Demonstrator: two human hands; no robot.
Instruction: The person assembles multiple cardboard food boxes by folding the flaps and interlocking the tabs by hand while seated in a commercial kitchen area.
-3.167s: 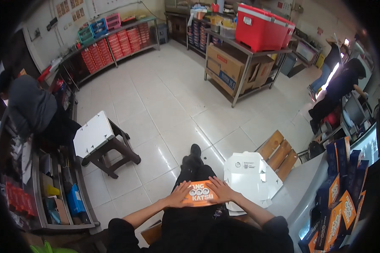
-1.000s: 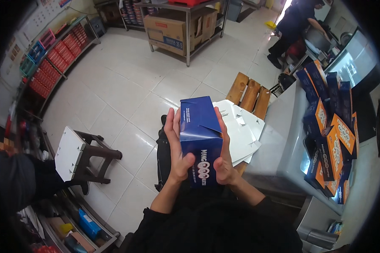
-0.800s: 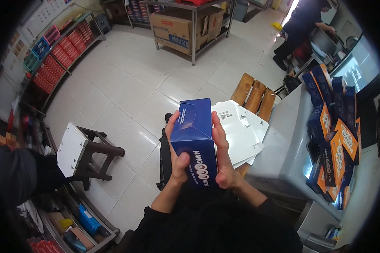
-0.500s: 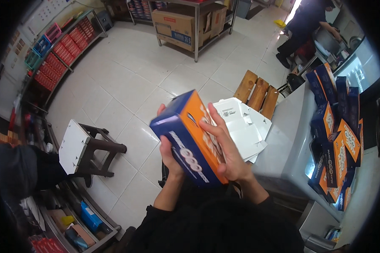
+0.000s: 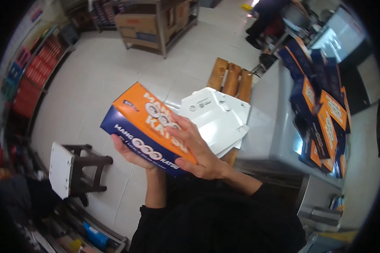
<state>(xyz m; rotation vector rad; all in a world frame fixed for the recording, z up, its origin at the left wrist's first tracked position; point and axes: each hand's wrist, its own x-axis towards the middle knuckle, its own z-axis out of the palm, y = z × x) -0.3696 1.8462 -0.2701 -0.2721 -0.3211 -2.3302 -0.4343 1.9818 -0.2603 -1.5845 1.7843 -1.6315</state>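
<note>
Between my two hands I hold a folded cardboard food box [image 5: 133, 120], orange on top and dark blue on the sides. My left hand [image 5: 133, 154] supports it from the left and below, with part of its fingers hidden by the box. Across the orange top and near end lies my right hand [image 5: 196, 149], its thumb against the blue side. Just beyond the right hand, flat white unfolded box blanks [image 5: 213, 122] lie stacked on a slatted wooden stool [image 5: 231, 80].
On the grey-white worktop [image 5: 264, 114] at right stands a heap of finished orange and blue boxes [image 5: 325, 114]. A dark stool [image 5: 86, 168] with white sheets is at left. Far off are a steel table [image 5: 161, 29] with a carton, shelves of red packs [image 5: 42, 61] and a person [image 5: 266, 17].
The box has tipped over so that its orange top now faces up, and it has swung left with both hands. The whole view has turned toward the right.
</note>
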